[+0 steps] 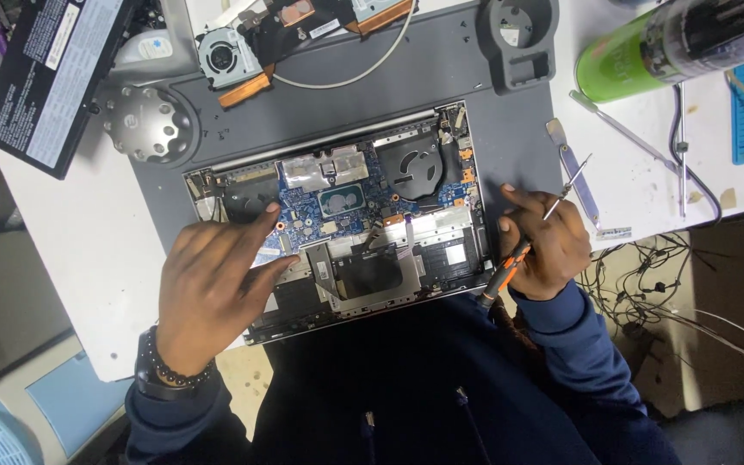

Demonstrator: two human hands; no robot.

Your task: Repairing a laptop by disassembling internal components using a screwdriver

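**Screwdriver gripped at the edge of an opened laptop**

Clenched in the right hand (547, 250), a slim screwdriver with an orange-and-black handle and thin metal shaft (534, 234) is being held just beside the right edge of the opened silver laptop (337, 215). Its long axis is running diagonally: the metal tip is pointing up and to the right, away from the person, and the handle end is pointing down-left, toward the laptop's near corner. Whether the hand is touching the casing cannot be told.

One laptop is being worked on, lying bottom-up with its cover off on a dark grey work mat (441, 69). One blue circuit board with a central chip is being shown, and two round black fan recesses, one at each side. The left hand (213, 284) is being laid flat on the left half of the interior, fingers spread and grasping nothing, its index fingertip resting near the board.

Beside the mat, one loose cooling fan with copper pipe (221, 56), one flat black battery pack (49, 77), one green cylindrical can (626, 65) and one flat metal pry tool (577, 172) are lying on the white table (79, 250).
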